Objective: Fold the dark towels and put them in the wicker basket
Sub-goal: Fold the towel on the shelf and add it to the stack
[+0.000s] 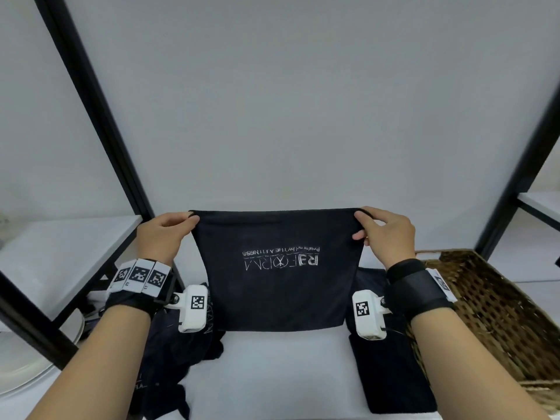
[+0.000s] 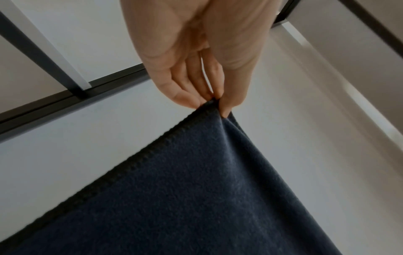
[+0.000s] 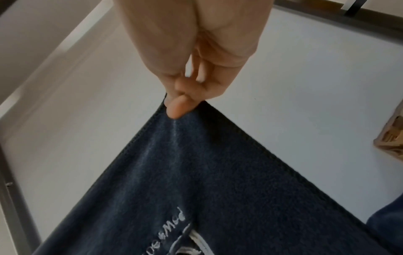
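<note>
A dark navy towel (image 1: 278,283) with white lettering hangs spread in front of me above the white table. My left hand (image 1: 169,228) pinches its top left corner (image 2: 212,103) between thumb and fingers. My right hand (image 1: 385,228) pinches the top right corner (image 3: 181,110) the same way. The towel's lower edge reaches down near the tabletop. A folded dark towel (image 1: 391,371) lies on the table under my right wrist. A crumpled heap of dark towels (image 1: 178,356) lies under my left forearm. The wicker basket (image 1: 491,313) stands at the right.
Black frame posts (image 1: 91,110) rise at the left and right of the white table (image 1: 285,371). A white shelf (image 1: 60,253) sits at the left, with white plates (image 1: 24,368) below it. Another shelf edge (image 1: 539,204) shows at the far right.
</note>
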